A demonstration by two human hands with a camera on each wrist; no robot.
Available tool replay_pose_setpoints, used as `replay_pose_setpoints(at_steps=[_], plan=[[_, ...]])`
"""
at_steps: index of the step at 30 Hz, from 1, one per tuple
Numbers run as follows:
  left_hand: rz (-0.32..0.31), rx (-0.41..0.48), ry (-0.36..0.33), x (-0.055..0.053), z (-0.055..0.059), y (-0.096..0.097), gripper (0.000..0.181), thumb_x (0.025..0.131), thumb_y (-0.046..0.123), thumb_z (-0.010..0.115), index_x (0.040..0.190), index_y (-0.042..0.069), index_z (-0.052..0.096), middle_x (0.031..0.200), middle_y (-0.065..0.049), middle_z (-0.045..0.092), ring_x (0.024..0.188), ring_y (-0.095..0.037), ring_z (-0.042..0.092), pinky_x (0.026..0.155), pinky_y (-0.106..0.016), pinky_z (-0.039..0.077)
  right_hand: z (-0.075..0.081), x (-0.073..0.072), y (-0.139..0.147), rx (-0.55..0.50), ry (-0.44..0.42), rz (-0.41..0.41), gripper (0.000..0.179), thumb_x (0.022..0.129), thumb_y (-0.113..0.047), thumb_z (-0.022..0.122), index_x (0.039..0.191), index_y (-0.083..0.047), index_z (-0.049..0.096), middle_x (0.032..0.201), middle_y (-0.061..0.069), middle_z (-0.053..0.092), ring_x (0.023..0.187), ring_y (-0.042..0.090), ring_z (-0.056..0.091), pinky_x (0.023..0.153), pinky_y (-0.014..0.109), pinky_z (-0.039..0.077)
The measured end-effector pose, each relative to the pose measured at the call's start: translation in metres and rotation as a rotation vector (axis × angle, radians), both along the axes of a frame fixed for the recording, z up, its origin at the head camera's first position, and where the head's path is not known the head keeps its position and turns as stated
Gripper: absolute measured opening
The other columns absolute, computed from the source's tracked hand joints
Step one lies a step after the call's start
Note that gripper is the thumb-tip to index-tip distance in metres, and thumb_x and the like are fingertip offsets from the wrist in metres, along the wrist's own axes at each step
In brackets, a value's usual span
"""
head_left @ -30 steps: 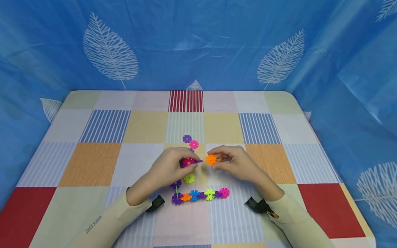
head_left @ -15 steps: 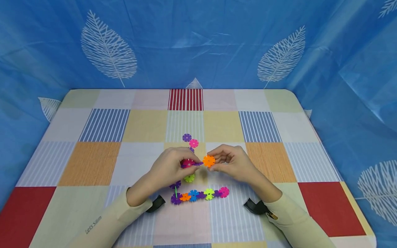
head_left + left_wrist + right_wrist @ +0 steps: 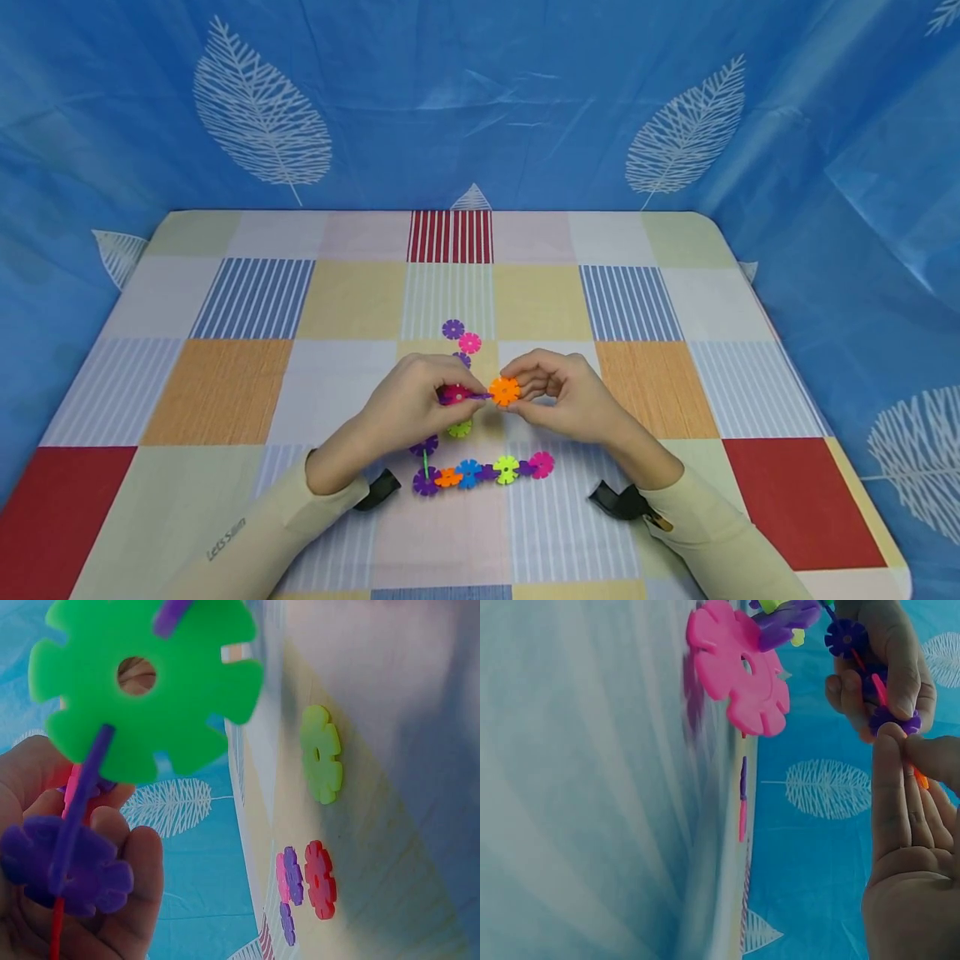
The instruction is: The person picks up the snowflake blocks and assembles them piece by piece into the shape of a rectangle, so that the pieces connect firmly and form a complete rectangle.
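My left hand (image 3: 408, 404) pinches a purple notched flower disc (image 3: 895, 722) at the upper end of a linked chain. The chain runs down past a green disc (image 3: 187, 697) and a purple disc (image 3: 427, 481), then right through a blue disc (image 3: 469, 473) to a pink disc (image 3: 542, 464). Between thumb and fingers of my right hand (image 3: 566, 396) is an orange flower disc (image 3: 504, 392). Its edge is right at the purple disc's edge, in front of the left fingertips. My fingers partly cover both discs.
Loose discs lie on the checked tablecloth (image 3: 345, 308): a purple one (image 3: 452, 329) and a pink one (image 3: 469, 342) beyond the hands, a yellow-green one (image 3: 460, 429) under the left hand, and a red one (image 3: 321, 881). A blue leaf-patterned curtain (image 3: 480, 100) surrounds the table.
My right hand has brought the orange disc slightly left, closing the gap to the purple disc. The left hand has stayed nearly still, still pinching the chain.
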State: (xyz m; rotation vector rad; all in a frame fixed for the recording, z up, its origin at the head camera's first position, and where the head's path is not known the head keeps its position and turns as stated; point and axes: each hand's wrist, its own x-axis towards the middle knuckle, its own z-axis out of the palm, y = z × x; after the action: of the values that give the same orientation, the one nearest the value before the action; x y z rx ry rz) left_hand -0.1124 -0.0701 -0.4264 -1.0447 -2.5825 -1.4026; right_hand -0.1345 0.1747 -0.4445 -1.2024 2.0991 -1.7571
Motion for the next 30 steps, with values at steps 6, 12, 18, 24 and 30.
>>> replay_pose_setpoints(at_steps=[6, 12, 18, 24, 30], plan=[[-0.005, 0.030, 0.015, -0.001, 0.002, -0.001, 0.007, 0.083, 0.011, 0.079, 0.089, 0.010, 0.078, 0.081, 0.012, 0.067, 0.064, -0.003, 0.054, 0.054, -0.019, 0.048, -0.004, -0.002, 0.002, 0.022, 0.063, 0.007, 0.041, 0.076, 0.014, 0.074, 0.116, 0.006, 0.067, 0.103, 0.014, 0.072, 0.076, 0.020, 0.070, 0.065, 0.031, 0.058], [-0.041, 0.052, 0.026, -0.001, 0.003, -0.001, 0.008, 0.081, 0.005, 0.079, 0.089, 0.008, 0.078, 0.084, 0.009, 0.070, 0.069, -0.002, 0.057, 0.058, -0.018, 0.050, -0.005, -0.004, 0.002, -0.004, 0.131, 0.039, 0.045, 0.074, 0.008, 0.077, 0.118, 0.006, 0.067, 0.092, 0.008, 0.073, 0.074, 0.015, 0.068, 0.062, 0.027, 0.056], [-0.068, 0.076, 0.043, 0.000, 0.003, 0.000, 0.009, 0.082, 0.006, 0.078, 0.091, 0.007, 0.078, 0.086, 0.007, 0.071, 0.074, -0.002, 0.059, 0.062, -0.017, 0.051, -0.004, -0.003, -0.001, -0.031, 0.206, 0.034, 0.040, 0.079, -0.006, 0.075, 0.116, 0.006, 0.068, 0.093, 0.011, 0.073, 0.078, 0.018, 0.070, 0.068, 0.028, 0.057], [-0.101, 0.123, 0.040, 0.001, 0.003, -0.001, 0.012, 0.083, 0.005, 0.077, 0.094, 0.005, 0.078, 0.087, 0.003, 0.071, 0.072, -0.005, 0.059, 0.061, -0.018, 0.052, -0.002, 0.000, -0.005, -0.045, 0.227, 0.006, 0.036, 0.078, 0.005, 0.075, 0.113, 0.007, 0.069, 0.091, 0.012, 0.073, 0.077, 0.019, 0.070, 0.066, 0.027, 0.057], [-0.119, 0.143, 0.044, 0.000, 0.003, 0.001, 0.013, 0.081, 0.002, 0.078, 0.094, 0.003, 0.078, 0.087, 0.001, 0.071, 0.073, -0.004, 0.060, 0.060, -0.017, 0.052, -0.002, 0.001, -0.007, -0.065, 0.188, 0.000, 0.033, 0.077, 0.014, 0.072, 0.110, 0.010, 0.069, 0.090, 0.013, 0.073, 0.076, 0.021, 0.071, 0.065, 0.029, 0.058]])
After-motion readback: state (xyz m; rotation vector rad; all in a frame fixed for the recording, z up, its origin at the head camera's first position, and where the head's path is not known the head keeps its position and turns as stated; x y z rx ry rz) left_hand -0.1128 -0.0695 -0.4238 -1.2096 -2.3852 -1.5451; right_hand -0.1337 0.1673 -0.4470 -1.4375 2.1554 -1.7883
